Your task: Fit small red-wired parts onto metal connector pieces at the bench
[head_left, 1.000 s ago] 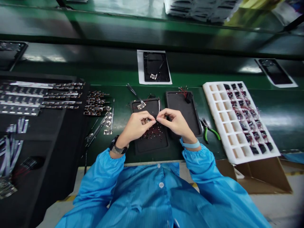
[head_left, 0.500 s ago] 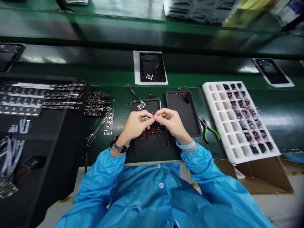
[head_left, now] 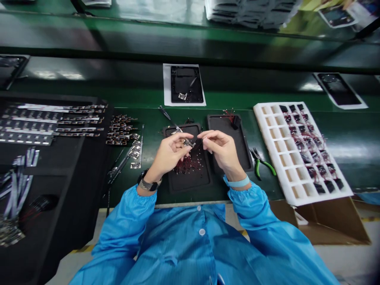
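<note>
My left hand (head_left: 171,150) pinches a small circuit board (head_left: 189,143) between thumb and fingers. Just to its right, my right hand (head_left: 220,148) hovers apart from the board, its thumb and fingertips drawn together; anything between them is too small to make out. Below both hands lies a black tray (head_left: 190,183) with a heap of short dark red wires (head_left: 190,164). Another circuit board with a flat cable (head_left: 168,115) rests across that tray's far edge, partly hidden behind my left fingers.
A second black tray (head_left: 243,158) holds a black part with red wires (head_left: 235,122). Green-handled pliers (head_left: 261,162) lie beside a white foam tray (head_left: 268,148). Several circuit boards (head_left: 135,148) are at left. A black device housing (head_left: 187,81) sits on the conveyor beyond.
My hands have moved apart, the right one shifting rightward from the left fingertips. More of the circuit board now shows. The housing on the conveyor has slid slightly left.
</note>
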### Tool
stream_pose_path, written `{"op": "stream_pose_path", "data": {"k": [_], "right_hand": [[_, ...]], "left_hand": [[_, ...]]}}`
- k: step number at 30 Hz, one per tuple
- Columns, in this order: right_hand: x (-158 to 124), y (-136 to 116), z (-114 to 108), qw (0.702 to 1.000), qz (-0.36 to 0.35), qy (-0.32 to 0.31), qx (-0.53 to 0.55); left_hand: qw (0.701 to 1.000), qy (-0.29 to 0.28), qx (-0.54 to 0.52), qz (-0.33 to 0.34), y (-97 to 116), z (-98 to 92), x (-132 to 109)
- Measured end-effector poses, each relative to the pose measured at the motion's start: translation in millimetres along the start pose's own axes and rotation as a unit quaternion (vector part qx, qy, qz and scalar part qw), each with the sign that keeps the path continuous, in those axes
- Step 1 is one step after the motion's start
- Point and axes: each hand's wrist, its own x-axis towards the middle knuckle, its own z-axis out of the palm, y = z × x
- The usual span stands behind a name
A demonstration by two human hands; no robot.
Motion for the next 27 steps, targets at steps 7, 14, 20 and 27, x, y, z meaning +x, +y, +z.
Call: {"op": "stream_pose_path", "data": {"k": [7, 14, 20, 27], "right_hand": [[-0.4, -3.4, -14.2, 0.999, -0.019, 0.003, -0.032], [-2.5, -10.7, -14.5, 0.994, -0.046, -0.025, -0.091], [-4.6, -14.6, -13.6, 0.980, -0.035, -0.069, -0.186], [-3.7, -15.4, -12.3, 0.962, 0.022, -0.196, -0.190]], "left_hand": [[0.994, 0.092, -0.043, 0.040, 0.1, -9.8, 0.8], [0.994, 0.049, -0.041, 0.085, 1.0, -16.6, 2.0], [0.998, 0.048, -0.024, 0.036, 2.0, -14.1, -0.6], [0.983, -0.058, 0.154, 0.078, 3.6, -14.1, -1.6]]}}
